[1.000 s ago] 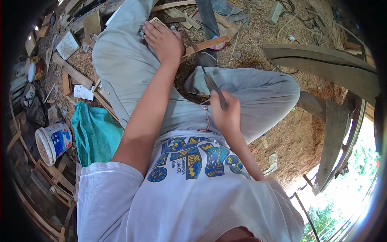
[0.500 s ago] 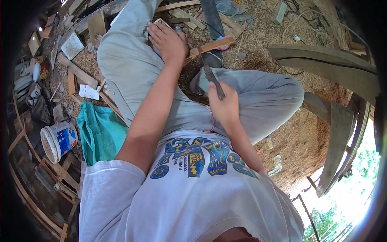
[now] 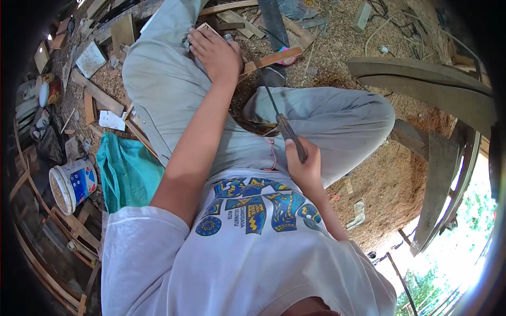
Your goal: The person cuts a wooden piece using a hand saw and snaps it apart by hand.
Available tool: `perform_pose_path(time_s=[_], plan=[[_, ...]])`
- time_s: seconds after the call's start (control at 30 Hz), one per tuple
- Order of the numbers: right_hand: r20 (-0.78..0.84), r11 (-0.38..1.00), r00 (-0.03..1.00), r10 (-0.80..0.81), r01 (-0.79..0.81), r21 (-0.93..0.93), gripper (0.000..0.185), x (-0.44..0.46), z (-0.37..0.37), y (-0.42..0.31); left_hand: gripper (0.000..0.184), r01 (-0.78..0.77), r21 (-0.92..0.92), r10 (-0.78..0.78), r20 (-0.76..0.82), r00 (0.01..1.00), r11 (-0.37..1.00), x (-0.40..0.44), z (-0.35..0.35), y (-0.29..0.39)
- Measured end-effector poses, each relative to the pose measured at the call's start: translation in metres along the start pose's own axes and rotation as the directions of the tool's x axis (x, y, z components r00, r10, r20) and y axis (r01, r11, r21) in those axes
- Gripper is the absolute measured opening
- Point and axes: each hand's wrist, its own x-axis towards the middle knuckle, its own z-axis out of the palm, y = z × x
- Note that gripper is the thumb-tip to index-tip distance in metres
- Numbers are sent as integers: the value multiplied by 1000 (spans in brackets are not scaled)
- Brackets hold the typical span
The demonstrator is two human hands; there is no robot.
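Observation:
My right hand [image 3: 305, 162] is closed around the dark handle of a handsaw [image 3: 291, 139]. Its thin blade points up and away from my lap, crossing a narrow wooden strip [image 3: 287, 54] near the blade's far end. Over the strip's left part lies my left hand [image 3: 217, 55], fingers together and bent over a piece of wood whose pale end [image 3: 206, 26] shows past the fingertips. My palm hides most of that piece, so I cannot tell whether it is the same strip. Both rest near my bent legs, with a shoe [image 3: 272, 77] just below the strip.
Sawdust and wood offcuts cover the ground. Left of me are a green sack [image 3: 129, 171] and a white bucket [image 3: 71, 185]. Large curved boards [image 3: 421, 87] stand at the right. A pink round object [image 3: 287, 57] lies behind the strip, and cables are at the upper right.
My right hand has drawn the handsaw back towards my body and slightly right, showing more of the blade. My left hand keeps its place on the wood.

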Motion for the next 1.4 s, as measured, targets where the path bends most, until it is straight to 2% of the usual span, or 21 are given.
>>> perform_pose_path(time_s=[0.03,0.13,0.17,0.23,0.37,0.43,0.5,0.57,0.73,0.87,0.97,1.03,1.1,1.13,1.23,1.27,1.37,1.4], plan=[[5,1000,1000,3,-3,-7,36,7,4,-1,83,-9,13,9,-9,1000,1000,-3,0,-1],[-93,984,984,-150,157,80,34,67,39,-18,84,11,48,-11,-3,1000,999,-3,-1,0],[-75,983,984,-164,170,73,34,66,36,-18,84,32,53,-31,-15,999,998,-5,-2,-1],[-20,995,995,-94,95,44,33,56,26,-16,83,69,-10,-69,-25,997,998,-4,-1,1],[-18,1000,999,-27,27,-2,33,-3,1,-1,86,47,92,-46,-4,999,995,-4,10,0],[-19,997,997,-76,76,-14,33,27,15,1,87,39,123,-41,11,999,992,-4,13,0],[-72,991,993,-96,102,85,31,68,37,-16,87,38,161,-40,8,999,986,-7,10,-2],[-55,991,992,-113,116,61,32,63,36,-16,85,20,33,-19,-42,999,999,-3,5,-2],[-69,998,995,-66,65,-17,35,3,6,-3,83,17,139,-13,-25,1000,990,-3,13,-1],[-78,993,990,-120,121,6,35,69,36,-18,82,-3,106,5,-20,1000,994,-5,16,-5],[-53,996,995,-85,83,-36,34,60,30,-17,81,7,83,-5,-33,999,997,-2,10,-3],[-59,993,992,-115,115,-2,34,24,14,-13,81,-5,64,6,-18,1000,998,-3,8,0],[-66,997,997,-39,43,61,41,4,4,-10,85,24,106,-25,6,1000,994,-5,11,0],[-65,998,996,-56,57,3,40,28,9,-11,85,26,109,-30,28,999,994,-11,13,0],[-38,1000,999,-14,15,20,33,80,30,-19,88,25,59,-27,36,999,998,-10,4,-3],[-34,997,997,-71,72,20,33,72,32,-27,86,22,40,-23,28,999,999,-9,2,-2],[-56,994,993,-108,109,21,32,24,15,-15,85,-25,31,25,3,1000,999,-3,4,-1],[-24,997,999,36,-34,65,31,9,6,-19,84,-13,45,12,3,1000,999,-2,6,0]])
